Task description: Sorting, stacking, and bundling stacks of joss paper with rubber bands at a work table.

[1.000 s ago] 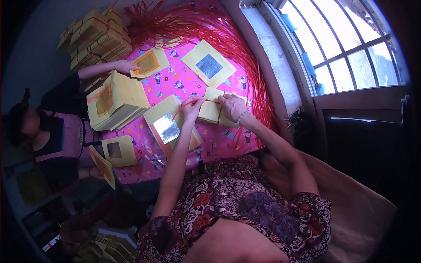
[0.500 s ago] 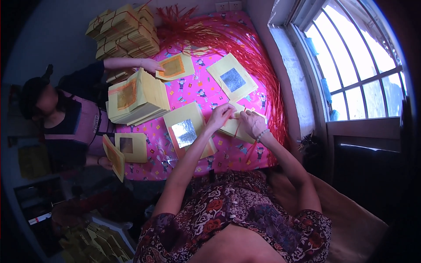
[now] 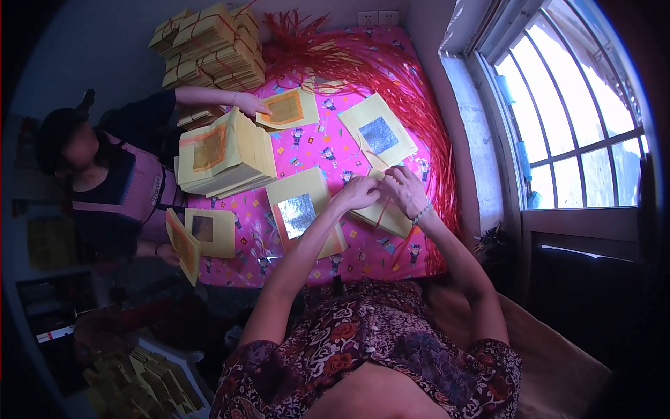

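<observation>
My left hand [image 3: 359, 193] and my right hand [image 3: 405, 187] meet over a small stack of yellow paper sheets [image 3: 388, 218] on the pink patterned cloth [image 3: 328, 150]. Both pinch a thin red string [image 3: 380, 209] that runs across that stack. Just left of my hands lies another yellow stack topped with a silver foil square [image 3: 301, 211]. A third silver-foil stack [image 3: 379, 134] lies beyond my hands.
A co-worker sits at the left, one hand [image 3: 252, 105] on a gold-foil sheet [image 3: 285, 109], beside a tall yellow stack [image 3: 223, 150]. Tied bundles [image 3: 209, 42] are piled at the back. Loose red strings [image 3: 405, 77] cover the right side, under a window [image 3: 579, 140].
My hands have drawn closer together over the small stack. The view has shifted, so the table sits a little lower and more to the right. The co-worker's hand stays on the gold-foil sheet.
</observation>
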Demonstrator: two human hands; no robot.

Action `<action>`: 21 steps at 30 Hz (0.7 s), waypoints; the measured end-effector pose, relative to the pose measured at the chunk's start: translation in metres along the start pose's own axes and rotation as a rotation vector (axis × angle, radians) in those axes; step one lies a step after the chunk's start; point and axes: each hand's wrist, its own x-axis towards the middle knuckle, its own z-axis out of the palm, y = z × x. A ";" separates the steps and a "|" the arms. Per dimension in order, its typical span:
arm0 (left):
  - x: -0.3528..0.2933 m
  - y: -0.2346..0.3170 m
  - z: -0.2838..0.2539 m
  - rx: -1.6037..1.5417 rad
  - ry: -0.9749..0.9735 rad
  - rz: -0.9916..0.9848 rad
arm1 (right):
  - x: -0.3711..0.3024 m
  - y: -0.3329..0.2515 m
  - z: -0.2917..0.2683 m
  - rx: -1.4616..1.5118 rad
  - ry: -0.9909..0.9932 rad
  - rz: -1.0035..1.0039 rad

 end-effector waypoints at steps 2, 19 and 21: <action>-0.005 0.003 0.005 -0.043 0.008 0.009 | -0.007 0.003 0.002 -0.027 -0.077 0.095; -0.008 0.020 0.001 -0.245 0.070 -0.160 | -0.026 -0.012 0.009 0.523 0.061 0.496; -0.013 0.030 0.006 0.163 0.259 -0.062 | -0.024 -0.009 0.012 0.504 -0.008 0.426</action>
